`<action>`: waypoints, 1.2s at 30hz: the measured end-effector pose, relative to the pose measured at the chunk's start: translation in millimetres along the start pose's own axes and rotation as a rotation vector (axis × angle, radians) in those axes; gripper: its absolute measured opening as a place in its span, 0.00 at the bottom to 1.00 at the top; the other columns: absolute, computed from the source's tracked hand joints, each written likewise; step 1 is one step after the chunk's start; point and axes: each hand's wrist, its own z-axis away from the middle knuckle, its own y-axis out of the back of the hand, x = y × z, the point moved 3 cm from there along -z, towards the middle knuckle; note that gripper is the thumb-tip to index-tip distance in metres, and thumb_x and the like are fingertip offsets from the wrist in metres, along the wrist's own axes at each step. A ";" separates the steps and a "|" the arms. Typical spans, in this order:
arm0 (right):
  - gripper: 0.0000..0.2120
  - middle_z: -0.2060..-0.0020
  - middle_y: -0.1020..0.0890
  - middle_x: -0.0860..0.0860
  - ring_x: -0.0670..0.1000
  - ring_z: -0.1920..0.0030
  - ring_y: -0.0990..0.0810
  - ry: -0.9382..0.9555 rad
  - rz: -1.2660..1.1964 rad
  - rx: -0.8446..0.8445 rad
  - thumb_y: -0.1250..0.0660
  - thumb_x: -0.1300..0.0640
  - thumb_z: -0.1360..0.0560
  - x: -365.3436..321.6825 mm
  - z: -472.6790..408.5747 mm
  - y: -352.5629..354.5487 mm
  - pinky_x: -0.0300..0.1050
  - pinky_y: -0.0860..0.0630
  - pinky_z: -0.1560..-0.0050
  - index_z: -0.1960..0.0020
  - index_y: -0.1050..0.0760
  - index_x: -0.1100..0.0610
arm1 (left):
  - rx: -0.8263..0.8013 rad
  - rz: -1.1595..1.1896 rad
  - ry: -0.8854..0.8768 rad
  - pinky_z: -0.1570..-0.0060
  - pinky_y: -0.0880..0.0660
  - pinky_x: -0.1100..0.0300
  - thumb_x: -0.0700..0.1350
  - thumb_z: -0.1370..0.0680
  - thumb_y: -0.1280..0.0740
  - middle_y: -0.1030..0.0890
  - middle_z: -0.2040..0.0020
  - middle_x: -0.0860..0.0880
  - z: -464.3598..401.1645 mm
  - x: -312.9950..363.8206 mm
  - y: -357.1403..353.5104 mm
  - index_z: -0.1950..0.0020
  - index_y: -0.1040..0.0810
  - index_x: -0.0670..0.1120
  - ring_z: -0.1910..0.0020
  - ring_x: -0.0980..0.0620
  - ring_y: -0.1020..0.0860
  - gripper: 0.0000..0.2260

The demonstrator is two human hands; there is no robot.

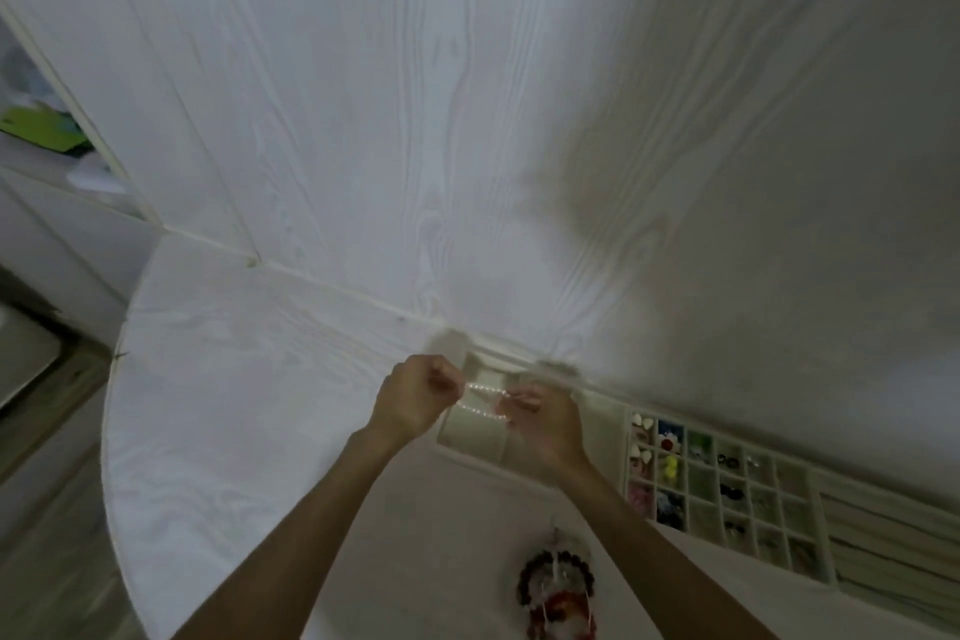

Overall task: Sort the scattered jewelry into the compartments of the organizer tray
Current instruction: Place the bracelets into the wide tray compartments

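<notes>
Two hands stretch a pearl strand

Your left hand [415, 392] and right hand [545, 418] each pinch one end of a looped pearl bracelet [483, 400] with curled fingers, holding it above the large compartments of the white organizer tray [821, 525] on the table [234, 379].

a round white table [218, 405] with faint wood grain stands against a white panelled wall. on it lie a cream organizer tray [727, 494] along the wall and a heap of dark and red beaded jewelry [556, 587] near the front edge.
</notes>
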 end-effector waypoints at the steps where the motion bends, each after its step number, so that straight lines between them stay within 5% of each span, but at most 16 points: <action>1: 0.03 0.65 0.17 0.46 0.45 0.64 0.19 0.015 0.097 0.031 0.26 0.57 0.30 0.3 -7.5 -1.3 0.40 0.23 0.60 0.60 0.19 0.50 | 0.010 -0.056 -0.003 0.50 0.22 0.58 0.40 0.28 0.28 0.16 0.61 0.56 -4.2 -0.4 -2.6 0.66 0.21 0.56 0.57 0.58 0.18 0.12; 7: 0.07 0.62 0.16 0.46 0.46 0.61 0.19 0.170 0.526 0.151 0.29 0.49 0.30 -7.9 -35.9 -4.7 0.36 0.33 0.66 0.53 0.16 0.47 | 0.080 -0.373 -0.109 0.56 0.31 0.67 0.49 0.23 0.34 0.18 0.51 0.59 -29.7 -2.7 -12.7 0.51 0.17 0.57 0.50 0.60 0.22 0.07; 11: 0.09 0.62 0.15 0.47 0.49 0.58 0.18 0.315 0.779 0.234 0.32 0.48 0.33 -7.5 -48.8 -5.3 0.39 0.29 0.59 0.57 0.16 0.47 | 0.122 -0.501 -0.238 0.53 0.30 0.64 0.51 0.23 0.35 0.19 0.50 0.56 -41.0 -4.5 -21.1 0.48 0.18 0.58 0.48 0.56 0.23 0.08; 15: 0.06 0.68 0.18 0.49 0.52 0.61 0.19 0.365 0.972 0.230 0.29 0.46 0.37 3.8 -55.4 -5.7 0.45 0.27 0.56 0.64 0.17 0.48 | 0.041 -0.619 -0.336 0.64 0.26 0.61 0.42 0.35 0.24 0.17 0.62 0.53 -51.1 -7.8 -28.7 0.60 0.15 0.54 0.60 0.51 0.19 0.08; 19: 0.09 0.73 0.21 0.46 0.49 0.65 0.21 0.404 1.116 0.225 0.24 0.44 0.42 5.7 -58.3 -5.4 0.42 0.26 0.60 0.70 0.20 0.48 | 0.045 -0.759 -0.449 0.73 0.31 0.65 0.41 0.49 0.20 0.19 0.69 0.56 -53.3 -1.3 -33.6 0.70 0.18 0.53 0.68 0.54 0.22 0.13; 24: 0.04 0.67 0.21 0.46 0.52 0.62 0.22 0.640 1.042 0.282 0.32 0.51 0.36 9.1 -53.3 -1.7 0.44 0.36 0.58 0.62 0.21 0.48 | 0.090 -0.800 -0.581 0.60 0.33 0.59 0.40 0.41 0.27 0.17 0.61 0.52 -51.0 -4.7 -34.0 0.64 0.18 0.49 0.60 0.49 0.21 0.09; 28: 0.17 0.61 0.24 0.50 0.54 0.59 0.26 0.830 1.123 0.206 0.34 0.60 0.37 16.3 -43.8 -0.9 0.46 0.39 0.58 0.50 0.21 0.49 | 0.034 -0.896 -0.809 0.52 0.35 0.57 0.42 0.34 0.36 0.17 0.55 0.51 -37.4 -15.0 -37.7 0.56 0.16 0.49 0.53 0.48 0.21 0.12; 36: 0.24 0.62 0.24 0.51 0.54 0.60 0.26 0.725 1.202 0.085 0.47 0.59 0.38 20.6 -45.2 -7.4 0.47 0.41 0.60 0.48 0.20 0.48 | -0.112 -0.999 -0.698 0.42 0.35 0.53 0.48 0.32 0.42 0.18 0.51 0.48 -32.8 -16.9 -38.4 0.55 0.18 0.46 0.47 0.46 0.22 0.15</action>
